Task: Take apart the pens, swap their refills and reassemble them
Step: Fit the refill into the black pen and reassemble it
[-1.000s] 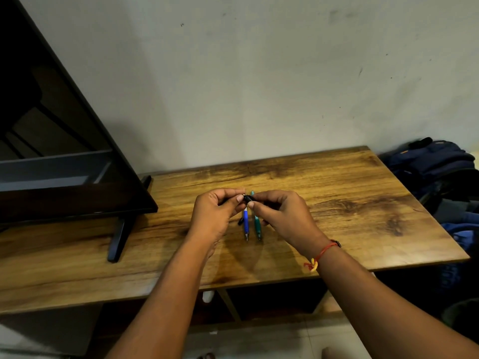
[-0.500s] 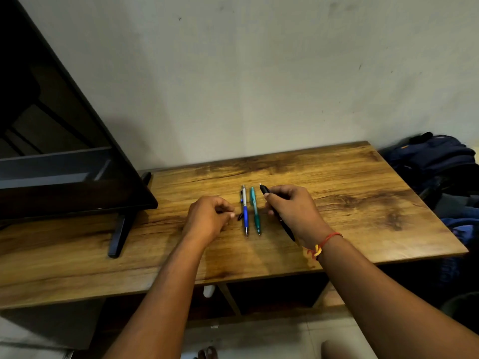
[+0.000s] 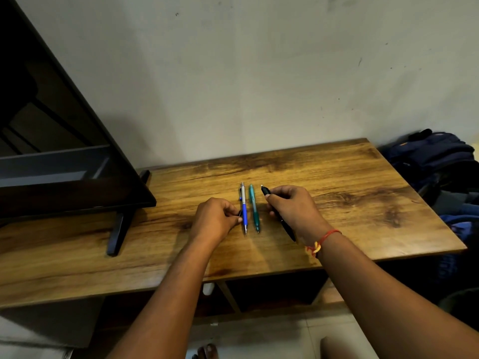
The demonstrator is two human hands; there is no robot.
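Hands are coming apart now: a second ago both were bunched together above the row, working on one pen, and now my left hand [image 3: 215, 218] is sitting to the left of the row and my right hand [image 3: 293, 207] to the right.

I'm working on the table [image 3: 337, 177], with the TV [image 3: 64, 177] standing at its left end and a backpack [image 3: 435, 156] lying beyond its right edge. My right fingers are curling round the black pen [image 3: 267, 190], which is slanting down under my palm with its far end poking out by my thumb. The blue pen [image 3: 244, 211] and green pen [image 3: 254, 211] are lying side by side between my hands, just apart, tips towards me. My left thumb and fingertips are pinching a dark bit [image 3: 240, 213] right beside the blue pen; I can't tell what part it is.

I'm judging these pens as light, stiff and smooth, so likely to roll. I'm thinking the barrel is best gripped on both sides of its joint and twisted gently. Any refill or spring inside is probably thin and easy to lose or bend.

Against half a second ago, both hands are sitting much as they were, and the blue and green pens are lying where they were.
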